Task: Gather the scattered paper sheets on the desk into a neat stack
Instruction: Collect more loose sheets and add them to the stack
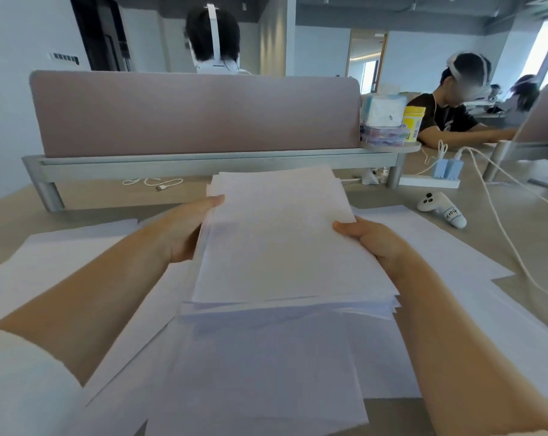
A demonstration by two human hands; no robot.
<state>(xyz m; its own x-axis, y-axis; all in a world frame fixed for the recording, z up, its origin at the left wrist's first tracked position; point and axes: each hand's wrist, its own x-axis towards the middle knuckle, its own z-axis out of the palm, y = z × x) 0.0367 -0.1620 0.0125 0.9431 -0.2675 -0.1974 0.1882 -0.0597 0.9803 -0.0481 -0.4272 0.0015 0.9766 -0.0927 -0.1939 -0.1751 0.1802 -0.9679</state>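
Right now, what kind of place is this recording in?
Most likely an open-plan office. A padded divider screen runs along the back of the desk, another person sits at a neighbouring desk, and a power strip with chargers lies nearby. The left hand and right hand hold a paper stack.

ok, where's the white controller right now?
Head view, right side: the white controller lies on the desk, past the right hand and just nearer than the power strip.

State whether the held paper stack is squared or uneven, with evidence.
Uneven: the paper stack, gripped by left hand and right hand, shows staggered edges at its near and far ends.
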